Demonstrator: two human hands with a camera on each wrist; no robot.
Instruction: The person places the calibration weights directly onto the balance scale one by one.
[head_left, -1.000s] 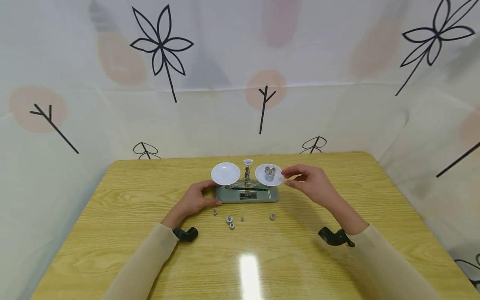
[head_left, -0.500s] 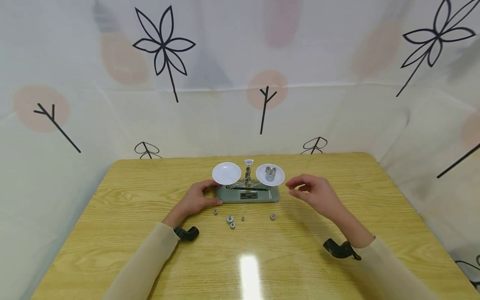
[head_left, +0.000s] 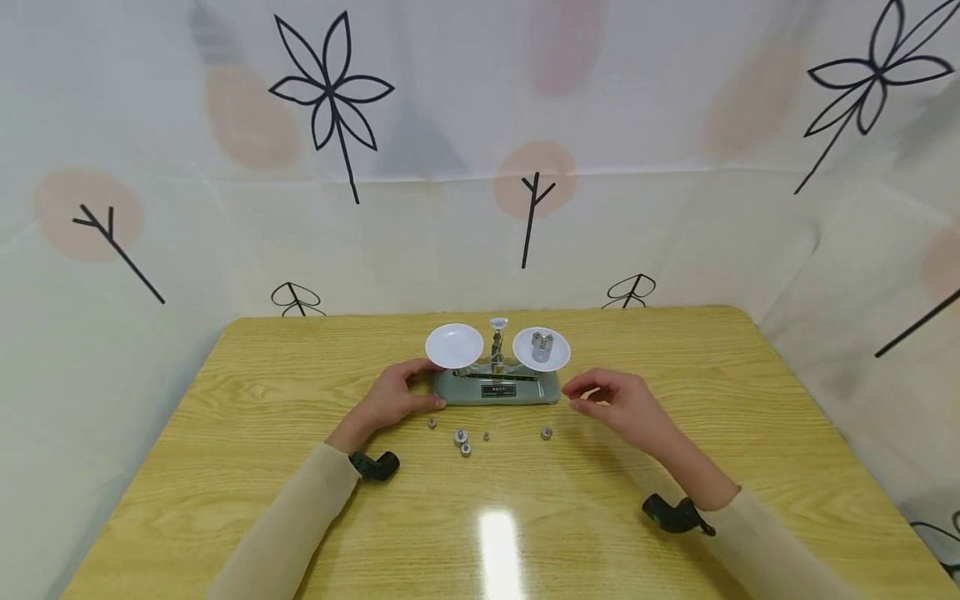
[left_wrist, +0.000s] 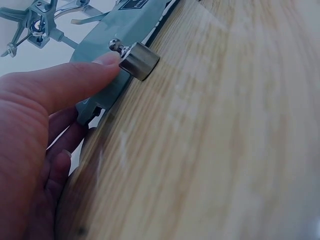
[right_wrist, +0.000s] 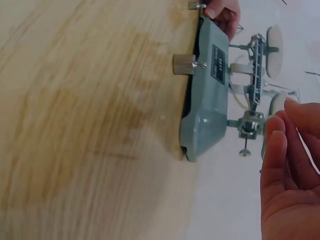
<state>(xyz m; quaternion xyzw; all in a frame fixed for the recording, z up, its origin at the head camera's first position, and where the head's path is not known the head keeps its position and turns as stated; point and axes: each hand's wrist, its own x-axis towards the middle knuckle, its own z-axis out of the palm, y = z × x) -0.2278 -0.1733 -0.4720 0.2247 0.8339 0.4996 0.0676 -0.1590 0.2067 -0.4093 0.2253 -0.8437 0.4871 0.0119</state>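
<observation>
Thumb in front and fingers curving round the far side, the left hand (head_left: 392,400) grips the left end of the balance scale (head_left: 528,391), just as it does a second earlier. The left pan (head_left: 454,346) sits above that end. Nearer, on the wooden table (head_left: 262,400), stands a small weight (head_left: 432,423); to its right come two weights (head_left: 461,438) so close that they seem to touch, then a tiny weight (head_left: 486,436). The scale stands upright toward the far side of the table. In its right pan (head_left: 560,352), metal weights (head_left: 542,350) stay clustered, while a lone weight (head_left: 547,433) stands on the near side of the scale's right end. Farthest right, the right hand (head_left: 618,408) shows the change: from the pan's rim it has drawn away and come nearer, now just beside the scale's right end, contact not discernible. Its thumb and fingers are loosely bent, a gap between them, holding nothing visible. The pan's load therefore appears to rest unaided, with the left hand alone steadying the scale.
</observation>
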